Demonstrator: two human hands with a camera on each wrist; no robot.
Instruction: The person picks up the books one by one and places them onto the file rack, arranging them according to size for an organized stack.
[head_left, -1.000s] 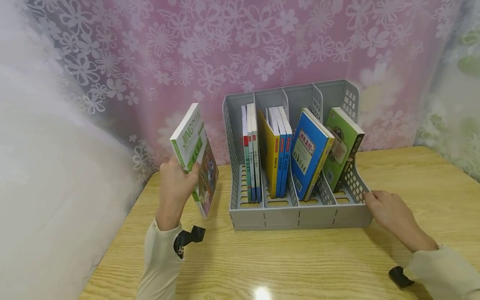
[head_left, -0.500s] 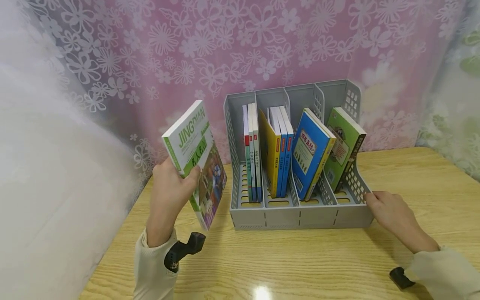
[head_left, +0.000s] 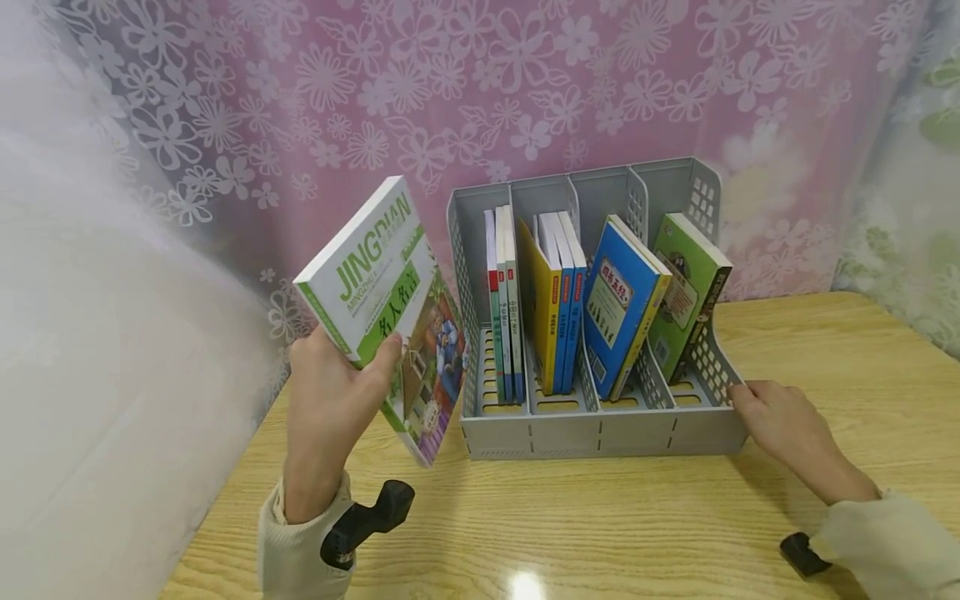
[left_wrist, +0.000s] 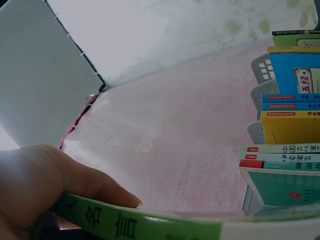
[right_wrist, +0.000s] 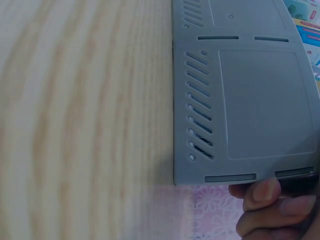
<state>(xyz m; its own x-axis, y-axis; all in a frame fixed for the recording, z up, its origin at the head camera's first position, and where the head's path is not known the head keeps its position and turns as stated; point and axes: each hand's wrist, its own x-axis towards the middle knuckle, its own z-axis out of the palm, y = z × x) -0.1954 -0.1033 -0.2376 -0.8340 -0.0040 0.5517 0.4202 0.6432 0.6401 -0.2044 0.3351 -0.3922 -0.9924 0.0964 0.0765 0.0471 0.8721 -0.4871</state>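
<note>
My left hand (head_left: 330, 408) grips a white and green book (head_left: 408, 325) by its spine side, thumb across the illustrated cover. The book is raised above the table, tilted, left of a grey file rack (head_left: 600, 435). In the left wrist view the book's green spine (left_wrist: 125, 220) runs along the bottom beneath my thumb. My right hand (head_left: 787, 429) holds the rack's front right corner, and the right wrist view shows its curled fingers (right_wrist: 265, 192) at the rack's edge. Slim books (head_left: 508, 333) stand in the leftmost compartment.
Yellow and blue books (head_left: 558, 333) fill the second compartment. A blue book (head_left: 611, 308) leans in the third, a green book (head_left: 678, 292) in the fourth. The rack stands on a wooden table (head_left: 600, 525), before a pink flowered curtain (head_left: 420, 100).
My left hand has drawn the book nearer and slightly left, turning its front cover more toward the head camera. The right hand and the rack stay nearly in place.
</note>
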